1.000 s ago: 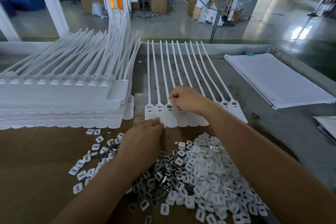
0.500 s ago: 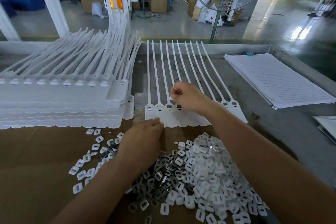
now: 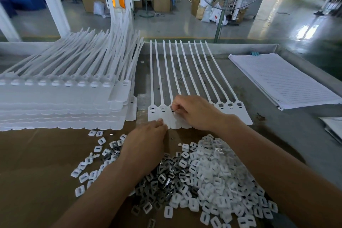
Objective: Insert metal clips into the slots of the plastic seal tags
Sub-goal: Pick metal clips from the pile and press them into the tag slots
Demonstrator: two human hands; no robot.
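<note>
Right hand curled, pinching seal tag at slot — left hand fingertips pressing its edge.

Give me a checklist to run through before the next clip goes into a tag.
1. Right hand at the third tag's slot, fingertips pinched: ok.
2. A clip held between those fingertips: cannot tell, hidden.
3. Left hand touching the near edge of the tags: ok.
4. Tags lying flat, side by side: ok.
5. Loose clips piled close by the left hand: ok.
</note>
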